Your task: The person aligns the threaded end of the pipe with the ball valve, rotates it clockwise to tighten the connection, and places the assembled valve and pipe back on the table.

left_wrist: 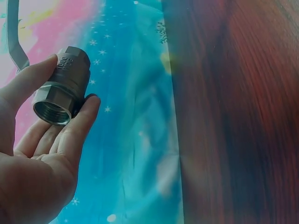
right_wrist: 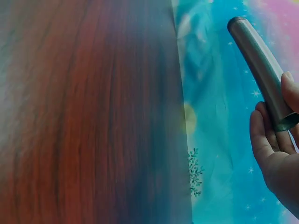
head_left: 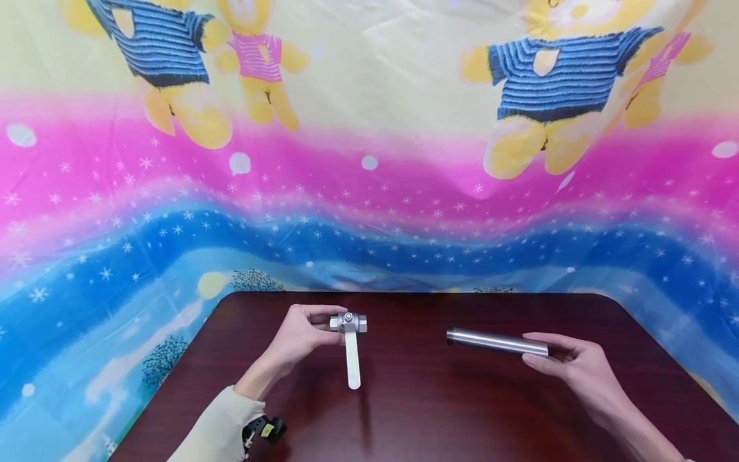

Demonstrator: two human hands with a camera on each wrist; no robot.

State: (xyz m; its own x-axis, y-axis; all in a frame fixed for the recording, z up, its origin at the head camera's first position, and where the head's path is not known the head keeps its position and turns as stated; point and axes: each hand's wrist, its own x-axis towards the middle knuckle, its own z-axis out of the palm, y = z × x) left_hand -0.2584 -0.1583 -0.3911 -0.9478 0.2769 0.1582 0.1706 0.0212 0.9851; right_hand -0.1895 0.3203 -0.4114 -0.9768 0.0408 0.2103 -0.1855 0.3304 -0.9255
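My left hand (head_left: 297, 337) pinches a metal ball valve (head_left: 349, 321) by its left end, above the table. The valve's flat silver lever (head_left: 353, 362) points toward me. In the left wrist view, thumb and fingers grip the valve body (left_wrist: 70, 77), and its threaded open end faces the camera. On the right, my right hand (head_left: 580, 366) holds a steel pipe (head_left: 496, 341) by its right end, the other end pointing left at the valve. A dark band, apparently threaded, rings the pipe's far tip; its near end is hollow in the right wrist view (right_wrist: 266, 74). Valve and pipe are apart.
Below both hands lies a dark red-brown wooden table (head_left: 410, 398) with rounded far corners. A colourful cloth (head_left: 369, 192) with printed bears and snowflakes hangs behind it and along its sides. A black wrist device (head_left: 265, 428) sits at the left sleeve.
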